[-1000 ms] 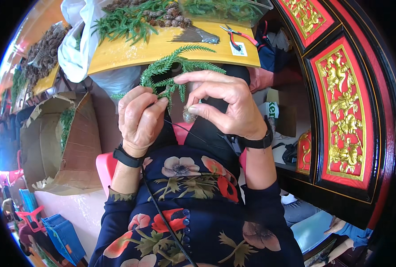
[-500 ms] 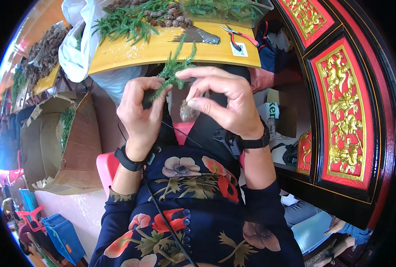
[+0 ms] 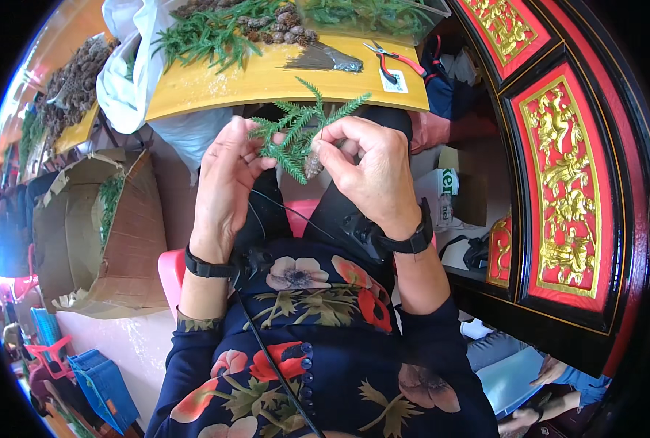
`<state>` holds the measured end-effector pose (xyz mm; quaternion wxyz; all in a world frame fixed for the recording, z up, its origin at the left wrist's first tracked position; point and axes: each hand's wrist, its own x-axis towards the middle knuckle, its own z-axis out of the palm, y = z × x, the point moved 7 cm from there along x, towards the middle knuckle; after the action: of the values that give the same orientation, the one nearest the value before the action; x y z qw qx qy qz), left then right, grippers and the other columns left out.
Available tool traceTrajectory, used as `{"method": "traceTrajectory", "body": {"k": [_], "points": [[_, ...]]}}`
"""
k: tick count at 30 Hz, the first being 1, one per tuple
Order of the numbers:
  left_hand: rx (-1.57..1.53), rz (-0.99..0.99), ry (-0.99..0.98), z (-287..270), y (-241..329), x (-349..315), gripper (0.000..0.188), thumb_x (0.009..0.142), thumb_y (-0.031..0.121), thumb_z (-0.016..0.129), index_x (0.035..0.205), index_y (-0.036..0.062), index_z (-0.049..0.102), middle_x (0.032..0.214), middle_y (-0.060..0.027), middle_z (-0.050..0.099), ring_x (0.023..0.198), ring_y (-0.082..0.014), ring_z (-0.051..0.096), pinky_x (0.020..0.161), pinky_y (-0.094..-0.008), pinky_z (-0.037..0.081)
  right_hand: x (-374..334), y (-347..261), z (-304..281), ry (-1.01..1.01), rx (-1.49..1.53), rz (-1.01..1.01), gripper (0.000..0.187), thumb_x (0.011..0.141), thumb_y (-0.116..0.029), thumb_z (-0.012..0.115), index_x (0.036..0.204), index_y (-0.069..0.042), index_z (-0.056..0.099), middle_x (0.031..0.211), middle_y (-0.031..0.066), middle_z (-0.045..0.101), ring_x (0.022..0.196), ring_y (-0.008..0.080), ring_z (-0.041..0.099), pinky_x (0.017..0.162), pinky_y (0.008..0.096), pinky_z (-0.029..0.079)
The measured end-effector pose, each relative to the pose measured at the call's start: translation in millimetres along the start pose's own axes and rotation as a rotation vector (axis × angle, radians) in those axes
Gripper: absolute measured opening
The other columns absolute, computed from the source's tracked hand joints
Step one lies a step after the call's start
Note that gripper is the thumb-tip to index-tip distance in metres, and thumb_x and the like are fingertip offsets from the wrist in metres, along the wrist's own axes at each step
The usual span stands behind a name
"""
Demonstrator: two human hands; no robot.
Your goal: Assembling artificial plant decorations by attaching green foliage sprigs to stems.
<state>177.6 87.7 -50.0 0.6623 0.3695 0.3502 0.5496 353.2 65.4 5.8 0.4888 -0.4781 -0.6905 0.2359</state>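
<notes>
In front of my lap, a green artificial pine sprig [image 3: 293,150] spreads its needled branches. My right hand [image 3: 376,171] pinches it between thumb and fingers at its right side. Just under those fingertips hangs a small brownish pine cone [image 3: 312,165], close against the sprig; how the two are joined is hidden. My left hand [image 3: 226,182] is at the sprig's left side, fingers apart and loosely curled beside the branch tips. Whether its fingertips touch the needles is hard to tell.
On the yellow table [image 3: 215,91] are green sprigs [image 3: 212,40], pine cones [image 3: 292,31], a bundle of thin wires [image 3: 325,58] and red-handled pliers [image 3: 394,62]. A cardboard box [image 3: 131,241] stands left, a carved red-and-gold panel [image 3: 562,190] right. Another person's hand [image 3: 551,370] shows lower right.
My left fingers have let go of the sprig and opened. The sprig has turned, its branches now fanning rightward, and my right hand has brought the pine cone against it.
</notes>
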Motion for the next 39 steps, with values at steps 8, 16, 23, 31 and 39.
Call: {"method": "traceTrajectory", "body": {"k": [8,16,23,31,39], "points": [[-0.122,-0.087,-0.018,3,-6,0,0.042,0.101,0.041,0.043,0.105,0.0021,0.058,0.097,-0.0077,0.063,0.094,-0.015,0.063,0.076,-0.0276,0.054,-2,3,-2,0.05,-0.049,0.042,0.005,0.078,-0.003,0.068,0.079,0.002,0.066,0.061,0.004,0.062,0.048,0.0048,0.051,0.047,0.0229,0.038],[0.075,-0.055,-0.049,7,-10,-1,0.024,0.096,0.023,0.056,0.107,0.0012,0.06,0.093,-0.0044,0.064,0.086,-0.0109,0.063,0.071,-0.0227,0.052,-5,3,2,0.046,-0.092,0.021,0.006,0.076,-0.003,0.068,0.076,0.001,0.064,0.064,0.0056,0.062,0.046,0.0091,0.052,0.046,0.026,0.039],[0.055,-0.113,-0.109,12,-18,-4,0.023,0.096,0.02,0.055,0.109,0.0014,0.06,0.092,-0.0019,0.064,0.083,-0.0095,0.062,0.068,-0.0224,0.05,-6,-4,7,0.086,-0.183,-0.03,0.007,0.075,-0.003,0.069,0.076,-0.001,0.063,0.069,0.0082,0.062,0.047,0.0165,0.054,0.047,0.0298,0.042],[-0.156,-0.302,-0.03,20,-23,-9,0.031,0.097,0.026,0.055,0.112,0.0002,0.062,0.09,-0.0044,0.067,0.08,-0.0084,0.062,0.069,-0.0213,0.048,-10,-7,12,0.106,-0.266,-0.082,0.008,0.075,-0.005,0.069,0.078,-0.003,0.062,0.07,0.0088,0.061,0.054,0.0224,0.058,0.052,0.0333,0.044],[-0.061,-0.245,0.018,11,-34,-9,0.027,0.094,0.022,0.058,0.109,0.0005,0.064,0.09,-0.0029,0.066,0.076,-0.0081,0.06,0.067,-0.022,0.047,-14,-17,20,0.176,-0.482,-0.183,0.011,0.075,-0.005,0.069,0.083,-0.006,0.061,0.075,0.008,0.061,0.064,0.0295,0.06,0.063,0.0377,0.045]]}}
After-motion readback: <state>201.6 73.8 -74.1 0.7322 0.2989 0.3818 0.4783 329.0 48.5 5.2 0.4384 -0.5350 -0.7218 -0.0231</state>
